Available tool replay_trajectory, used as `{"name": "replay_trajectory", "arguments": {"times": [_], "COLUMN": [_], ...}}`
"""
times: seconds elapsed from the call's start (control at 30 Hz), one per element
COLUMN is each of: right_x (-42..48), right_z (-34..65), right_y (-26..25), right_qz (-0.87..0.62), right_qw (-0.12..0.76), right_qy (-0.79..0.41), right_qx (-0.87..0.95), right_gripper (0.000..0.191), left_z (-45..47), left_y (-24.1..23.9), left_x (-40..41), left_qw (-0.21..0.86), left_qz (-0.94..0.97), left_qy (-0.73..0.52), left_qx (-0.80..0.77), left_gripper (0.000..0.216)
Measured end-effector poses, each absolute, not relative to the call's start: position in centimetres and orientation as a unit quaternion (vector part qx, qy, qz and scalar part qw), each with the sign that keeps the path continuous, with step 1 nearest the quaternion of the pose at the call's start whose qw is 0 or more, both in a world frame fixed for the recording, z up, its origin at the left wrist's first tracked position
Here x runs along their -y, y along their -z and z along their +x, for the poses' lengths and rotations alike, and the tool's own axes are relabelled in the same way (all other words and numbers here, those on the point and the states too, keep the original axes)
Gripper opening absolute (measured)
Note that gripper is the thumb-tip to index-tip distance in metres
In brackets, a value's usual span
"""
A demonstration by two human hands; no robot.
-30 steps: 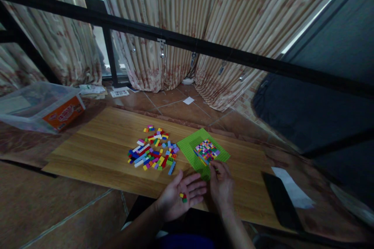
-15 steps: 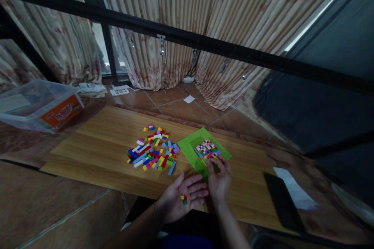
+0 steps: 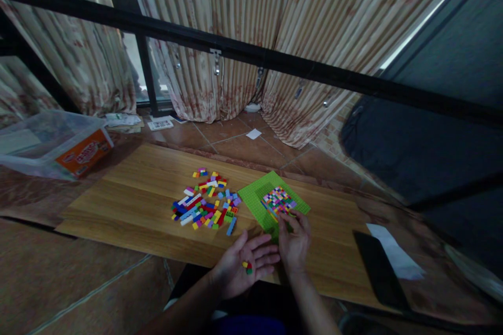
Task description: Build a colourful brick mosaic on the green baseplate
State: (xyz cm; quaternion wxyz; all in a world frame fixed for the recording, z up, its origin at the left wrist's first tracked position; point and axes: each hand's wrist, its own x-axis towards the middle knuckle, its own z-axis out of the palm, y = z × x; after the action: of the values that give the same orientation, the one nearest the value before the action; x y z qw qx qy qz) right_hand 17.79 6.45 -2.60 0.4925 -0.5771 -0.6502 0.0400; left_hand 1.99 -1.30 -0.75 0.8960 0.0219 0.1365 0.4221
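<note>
My left hand (image 3: 247, 264) lies palm up with its fingers stretched out, near the table's front edge. A few small toy bricks (image 3: 247, 267), yellow, red and green, rest loose on its palm. On the green baseplate (image 3: 253, 196) stands a dense multicoloured block of toy bricks (image 3: 279, 199). My right hand (image 3: 294, 238) reaches over the plate's near corner, thumb and fingers pinched at the near edge of that block. Whatever is between these fingertips is too small and covered to make out.
Loose toy bricks (image 3: 208, 207) lie in a pile left of the baseplate on the wooden table (image 3: 129, 193). A clear plastic box (image 3: 51, 141) stands far left. At the right end are a dark flat object (image 3: 381, 272) and white paper (image 3: 395, 251). A black bar (image 3: 243, 49) crosses beyond the table.
My right hand has shifted very slightly at the block's near edge, still pinched. My left hand and the bricks on its palm stay the same.
</note>
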Motion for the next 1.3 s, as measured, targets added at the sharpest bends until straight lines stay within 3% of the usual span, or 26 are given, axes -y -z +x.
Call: {"name": "replay_trajectory", "arguments": {"times": [0.57,0.73,0.93,1.13,1.3], "right_x": [-1.6,1.8,3.2,3.0,2.3], "right_z": [18.1,15.7,14.0,13.2,14.0], "right_y": [-0.7,-3.0,-3.1,-2.6,-3.3], "right_qz": [-0.569,-0.486,-0.45,-0.455,-0.482], "right_qw": [0.467,0.36,0.3,0.303,0.35], "right_qy": [-0.17,-0.251,-0.184,-0.168,-0.244], "right_qx": [0.655,0.756,0.821,0.821,0.765], "right_gripper": [0.028,0.021,0.023,0.015,0.018], "left_z": [2.1,2.1,1.9,2.0,2.0], "left_y": [1.0,0.4,0.7,0.8,0.2], "left_x": [1.3,1.3,1.2,1.2,1.4], "left_qw": [0.89,0.882,0.881,0.876,0.881], "left_qz": [0.04,0.039,0.042,0.04,0.036], "left_qy": [-0.44,-0.45,-0.437,-0.445,-0.446], "left_qx": [-0.11,-0.135,-0.177,-0.182,-0.151], "left_gripper": [0.058,0.051,0.056,0.053,0.049]}}
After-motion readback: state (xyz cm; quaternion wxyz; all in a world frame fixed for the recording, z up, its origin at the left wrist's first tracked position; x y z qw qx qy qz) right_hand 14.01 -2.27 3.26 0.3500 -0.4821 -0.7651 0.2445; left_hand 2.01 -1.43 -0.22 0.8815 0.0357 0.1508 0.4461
